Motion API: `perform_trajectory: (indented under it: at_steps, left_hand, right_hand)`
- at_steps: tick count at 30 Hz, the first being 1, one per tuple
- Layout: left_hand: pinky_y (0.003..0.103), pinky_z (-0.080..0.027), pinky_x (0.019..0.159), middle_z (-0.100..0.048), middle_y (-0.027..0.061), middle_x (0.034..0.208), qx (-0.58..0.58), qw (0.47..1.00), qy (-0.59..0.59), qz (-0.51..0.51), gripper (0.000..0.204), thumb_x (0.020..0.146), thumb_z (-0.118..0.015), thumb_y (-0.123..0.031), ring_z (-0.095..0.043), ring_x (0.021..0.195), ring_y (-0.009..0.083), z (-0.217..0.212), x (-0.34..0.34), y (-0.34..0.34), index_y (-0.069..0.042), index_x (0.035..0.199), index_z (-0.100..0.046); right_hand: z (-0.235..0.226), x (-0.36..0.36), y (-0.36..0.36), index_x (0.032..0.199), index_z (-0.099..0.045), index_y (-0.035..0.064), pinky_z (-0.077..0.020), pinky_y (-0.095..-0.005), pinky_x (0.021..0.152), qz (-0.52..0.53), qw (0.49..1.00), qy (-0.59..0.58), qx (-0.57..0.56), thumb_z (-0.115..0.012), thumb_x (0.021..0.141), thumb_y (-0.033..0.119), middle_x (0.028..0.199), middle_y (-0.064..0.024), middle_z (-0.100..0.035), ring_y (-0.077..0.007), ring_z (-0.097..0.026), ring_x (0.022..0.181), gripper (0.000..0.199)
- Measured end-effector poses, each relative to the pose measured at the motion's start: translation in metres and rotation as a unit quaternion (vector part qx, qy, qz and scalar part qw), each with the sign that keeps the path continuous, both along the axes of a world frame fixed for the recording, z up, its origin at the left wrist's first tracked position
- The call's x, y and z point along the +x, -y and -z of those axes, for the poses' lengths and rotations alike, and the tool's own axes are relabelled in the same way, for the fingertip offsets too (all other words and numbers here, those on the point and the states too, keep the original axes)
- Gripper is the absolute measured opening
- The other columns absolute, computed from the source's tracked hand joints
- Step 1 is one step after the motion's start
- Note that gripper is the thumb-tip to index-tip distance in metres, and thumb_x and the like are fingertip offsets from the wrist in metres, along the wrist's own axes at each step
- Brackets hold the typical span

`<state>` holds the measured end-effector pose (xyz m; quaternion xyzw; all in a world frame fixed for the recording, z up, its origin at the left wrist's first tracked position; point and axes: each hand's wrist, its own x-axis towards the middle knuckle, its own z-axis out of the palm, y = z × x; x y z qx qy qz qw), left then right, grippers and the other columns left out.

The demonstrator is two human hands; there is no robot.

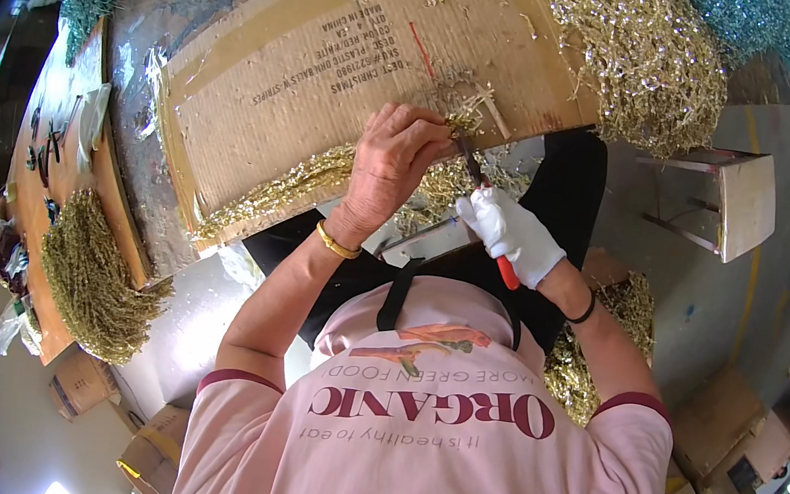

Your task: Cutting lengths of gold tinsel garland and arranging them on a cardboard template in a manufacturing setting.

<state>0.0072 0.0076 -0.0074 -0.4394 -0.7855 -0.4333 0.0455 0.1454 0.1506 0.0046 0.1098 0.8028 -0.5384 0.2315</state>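
Note:
My bare left hand point(388, 170), with a gold bangle at its wrist, is closed at the near edge of a cardboard sheet point(280, 130). Its fingertips pinch a gold glitter sprig point(463, 120), whose tip shows just past them. In a white glove, my right hand point(515, 236) grips red-handled pliers point(507, 271). Their dark jaws point up and left, close to my left fingertips; whether they touch the sprig I cannot tell. A long gold glitter strand point(293, 182) lies along the sheet's near edge, left of my left hand.
A big gold glitter bundle point(643, 60) covers the sheet's far right corner, with teal bundles point(759, 30) beyond. Another gold bundle point(98, 276) hangs off a wooden board point(51, 320) at left. A small stool point(746, 205) stands right. Cardboard boxes point(729, 420) sit at lower right.

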Motion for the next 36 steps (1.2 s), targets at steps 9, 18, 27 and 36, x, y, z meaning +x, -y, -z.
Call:
perform_trajectory:
  at_steps: [9,18,27,36]
  left_hand:
    - [0.033,-0.044,0.068,-0.059,0.003,0.088,0.003,1.0,0.003,0.003,0.017,0.069,-0.069,-0.004,-0.054,0.077,0.0232,-0.004,0.0,0.0,-0.007,0.083,-0.06]
    - [0.032,-0.046,0.072,-0.06,0.0052,0.092,-0.021,1.0,0.011,0.011,0.018,0.071,-0.067,0.0,-0.055,0.081,0.024,-0.007,-0.001,0.0,-0.006,0.087,-0.061]
    - [0.032,-0.046,0.072,-0.06,0.0055,0.092,-0.017,0.999,0.02,0.02,0.018,0.071,-0.067,0.0,-0.055,0.081,0.024,-0.005,-0.001,0.003,-0.005,0.087,-0.061]
    - [0.033,-0.044,0.071,-0.059,0.0038,0.089,-0.008,0.999,0.029,0.02,0.017,0.069,-0.066,-0.002,-0.054,0.079,0.0243,-0.003,-0.001,0.002,-0.007,0.084,-0.061]
  right_hand:
    - [0.019,0.009,0.004,0.089,-0.06,0.0064,-0.0481,-0.0361,0.061,-0.056,0.961,-0.145,0.229,-0.049,0.087,0.019,0.078,-0.0109,-0.062,-0.0292,-0.06,0.072,0.017]
    - [0.035,0.014,-0.005,0.093,-0.054,0.0088,-0.0485,-0.0434,0.061,-0.058,0.955,-0.227,0.181,-0.048,0.084,0.022,0.079,-0.0164,-0.06,-0.036,-0.059,0.071,0.017]
    - [0.018,0.0,-0.011,0.087,-0.055,0.0067,-0.0486,-0.0431,0.059,-0.103,0.966,-0.124,0.202,-0.046,0.084,0.027,0.078,-0.0181,-0.061,-0.0373,-0.06,0.071,0.022]
    - [-0.004,-0.007,-0.01,0.084,-0.056,0.0085,-0.0475,-0.0401,0.057,-0.023,0.999,-0.008,0.04,-0.049,0.081,0.021,0.066,-0.0141,-0.059,-0.0344,-0.059,0.066,0.015]
